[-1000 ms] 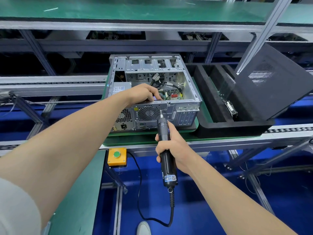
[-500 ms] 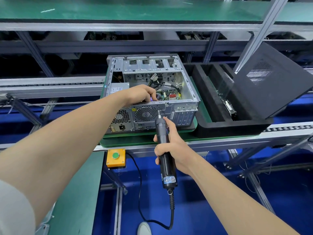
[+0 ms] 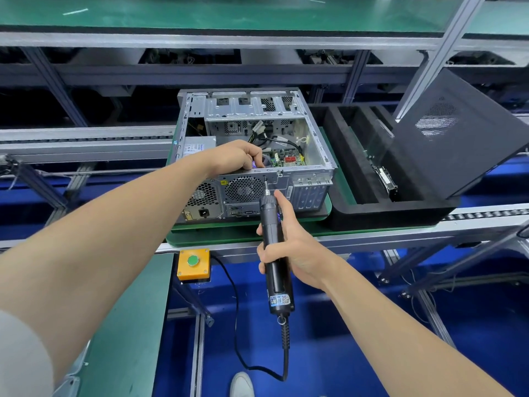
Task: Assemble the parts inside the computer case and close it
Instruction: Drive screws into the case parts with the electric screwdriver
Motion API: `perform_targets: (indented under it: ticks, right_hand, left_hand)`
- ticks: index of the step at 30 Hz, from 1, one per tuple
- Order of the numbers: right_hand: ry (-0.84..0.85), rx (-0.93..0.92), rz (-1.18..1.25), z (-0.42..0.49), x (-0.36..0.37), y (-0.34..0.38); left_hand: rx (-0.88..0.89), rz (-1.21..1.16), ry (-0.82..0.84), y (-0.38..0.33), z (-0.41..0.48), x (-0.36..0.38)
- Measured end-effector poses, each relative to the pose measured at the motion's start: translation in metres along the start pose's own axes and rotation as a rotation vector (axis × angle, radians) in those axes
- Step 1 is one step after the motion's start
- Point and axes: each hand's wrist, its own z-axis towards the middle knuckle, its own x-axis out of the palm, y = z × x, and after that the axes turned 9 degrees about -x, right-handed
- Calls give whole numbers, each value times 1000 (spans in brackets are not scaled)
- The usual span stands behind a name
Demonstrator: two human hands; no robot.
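An open silver computer case (image 3: pixel 315 156) lies on a green pallet, its rear panel with fan grille (image 3: pixel 243 189) facing me. Inside show a circuit board (image 3: pixel 287 159) and black cables. My left hand (image 3: pixel 233 157) reaches over the rear top edge and its fingers close on a dark part with a purple piece inside the case. My right hand (image 3: pixel 292 245) grips a black electric screwdriver (image 3: pixel 274 253), held upright, its bit tip touching the rear panel just right of the fan grille. The black side panel (image 3: pixel 458 133) leans in the tray at the right.
A black foam tray (image 3: pixel 380 216) right of the case holds a metal part (image 3: pixel 386 179). A yellow box with a green button (image 3: pixel 193 263) hangs below the conveyor rail. The screwdriver cord (image 3: pixel 237 325) loops down over the blue floor. A green bench (image 3: pixel 126 325) is at lower left.
The screwdriver tip has risen a little along the rear panel toward the top edge. My left hand stays gripping inside the case.
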Motion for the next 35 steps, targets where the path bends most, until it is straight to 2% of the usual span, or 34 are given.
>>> perform_targets:
  ticks: [18, 35]
  right_hand:
    - [-33, 12, -37, 3, 1, 3]
    - [-36, 34, -75, 3, -1, 6]
  left_hand:
    - [23, 4, -2, -3, -5, 3]
    - [92, 67, 65, 3, -12, -2]
